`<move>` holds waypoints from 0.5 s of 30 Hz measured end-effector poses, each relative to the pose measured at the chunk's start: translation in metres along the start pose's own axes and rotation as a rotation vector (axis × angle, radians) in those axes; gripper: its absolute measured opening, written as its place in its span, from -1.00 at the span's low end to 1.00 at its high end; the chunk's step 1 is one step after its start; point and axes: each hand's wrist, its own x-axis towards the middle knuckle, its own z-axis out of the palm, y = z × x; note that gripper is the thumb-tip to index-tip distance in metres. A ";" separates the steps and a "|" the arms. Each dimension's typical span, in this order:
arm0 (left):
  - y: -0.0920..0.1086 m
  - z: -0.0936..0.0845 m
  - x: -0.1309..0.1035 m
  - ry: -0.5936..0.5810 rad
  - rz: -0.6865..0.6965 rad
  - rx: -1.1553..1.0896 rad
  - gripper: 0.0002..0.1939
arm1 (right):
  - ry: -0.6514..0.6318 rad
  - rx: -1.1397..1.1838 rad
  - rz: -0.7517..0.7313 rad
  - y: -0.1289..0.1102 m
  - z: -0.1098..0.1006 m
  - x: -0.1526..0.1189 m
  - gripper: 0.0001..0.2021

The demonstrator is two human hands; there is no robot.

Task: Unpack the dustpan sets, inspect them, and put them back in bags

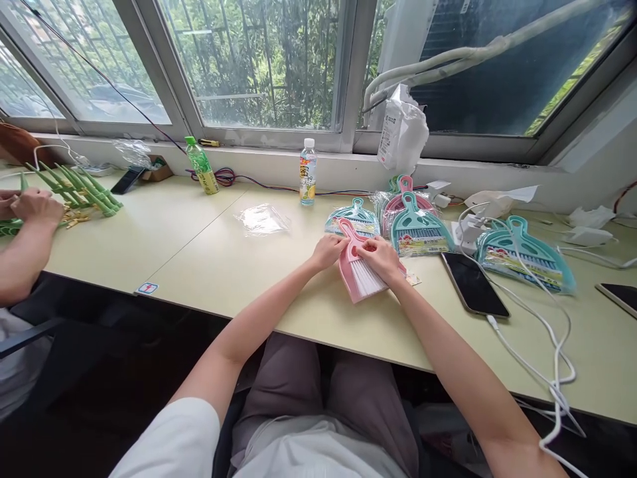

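A pink dustpan (349, 282) with a small white-bristled brush (367, 277) lying in it is at the table's front edge. My left hand (329, 252) grips the dustpan's left side near the handle. Over the brush's upper part, my right hand (381, 257) is closed with thumb and fingers pinched together on it. A small printed card (412, 278) lies just right of that hand. Behind my hands sit a wrapped teal dustpan set (357, 211) and another wrapped teal set (423, 232), with wrapped pink ones (405, 192) further back.
Clear plastic wrap (263, 220) lies left of my hands. A clear bottle (308, 174) and a green bottle (202, 166) stand behind. To the right are a phone (475, 285), white cables (556, 352) and another teal set (527, 255). A person's hands (37, 206) hold green stalks at far left.
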 end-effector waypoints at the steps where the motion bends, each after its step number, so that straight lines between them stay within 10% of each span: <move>1: 0.000 0.000 0.000 0.000 -0.002 0.003 -0.53 | 0.005 0.010 0.000 0.000 0.000 0.000 -0.76; 15: 0.011 0.005 -0.016 0.054 0.017 0.191 -0.52 | -0.073 -0.238 -0.032 -0.021 -0.017 -0.018 -0.69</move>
